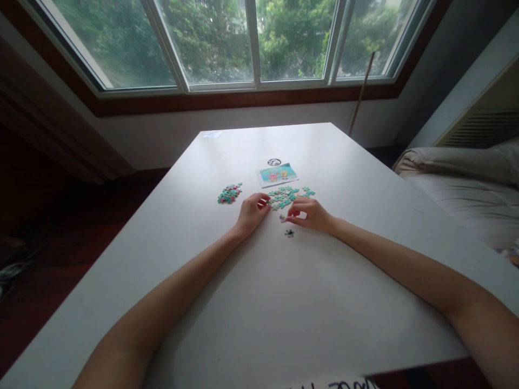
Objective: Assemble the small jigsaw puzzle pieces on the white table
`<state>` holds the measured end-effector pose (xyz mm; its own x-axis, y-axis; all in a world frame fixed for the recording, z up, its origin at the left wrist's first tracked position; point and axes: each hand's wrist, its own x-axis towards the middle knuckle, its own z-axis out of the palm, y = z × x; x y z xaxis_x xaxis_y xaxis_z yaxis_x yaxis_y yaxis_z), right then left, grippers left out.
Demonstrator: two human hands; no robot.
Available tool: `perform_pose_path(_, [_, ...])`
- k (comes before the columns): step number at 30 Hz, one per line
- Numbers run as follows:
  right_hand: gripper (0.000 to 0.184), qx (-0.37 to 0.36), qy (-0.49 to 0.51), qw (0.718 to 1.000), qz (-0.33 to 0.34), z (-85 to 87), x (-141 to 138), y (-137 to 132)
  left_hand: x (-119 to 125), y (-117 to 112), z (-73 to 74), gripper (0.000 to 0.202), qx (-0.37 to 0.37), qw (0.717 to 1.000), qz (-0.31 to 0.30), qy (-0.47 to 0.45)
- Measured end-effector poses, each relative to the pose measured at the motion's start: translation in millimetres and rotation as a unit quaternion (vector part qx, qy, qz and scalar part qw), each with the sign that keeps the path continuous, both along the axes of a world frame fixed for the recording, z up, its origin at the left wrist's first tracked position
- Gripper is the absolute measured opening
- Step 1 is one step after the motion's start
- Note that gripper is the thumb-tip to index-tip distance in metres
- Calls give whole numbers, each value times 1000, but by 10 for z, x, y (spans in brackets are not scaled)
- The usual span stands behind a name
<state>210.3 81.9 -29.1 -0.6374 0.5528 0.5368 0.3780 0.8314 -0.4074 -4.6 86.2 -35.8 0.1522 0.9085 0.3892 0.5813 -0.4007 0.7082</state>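
Note:
My right hand is closed in a pinch at a small light puzzle piece with yellow and purple on it. Just below lies another puzzle piece, pale with a dark middle. My left hand rests on the table with its fingers curled together at the left edge of a spread of pale green and teal puzzle pieces. Whatever its fingertips hold, if anything, is hidden. Beyond the spread lies a picture card with pink and yellow figures on teal.
A heap of green and pink puzzle pieces sits left of my left hand. Behind the card is a dark-ringed oval item. The white table reaches toward the window. A pale sofa stands to the right.

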Motion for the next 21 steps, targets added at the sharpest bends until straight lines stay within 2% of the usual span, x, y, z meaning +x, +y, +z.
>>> perform_pose_path(6, [25, 71, -49, 996, 21, 7, -18, -30, 18, -6, 61, 17, 56, 998, -25, 0])
perform_pose_path(12, [29, 97, -60, 993, 2, 64, -41, -73, 35, -110, 203, 17, 41, 998, -51, -10])
perform_pose_path(16, [26, 88, -62, 994, 24, 100, -64, -131, -7, -255, 249, 17, 9, 997, -67, -25])
perform_pose_path(21, [17, 25, -62, 997, 45, 111, -58, -229, -83, -459, 187, 17, -24, 994, -106, -13])
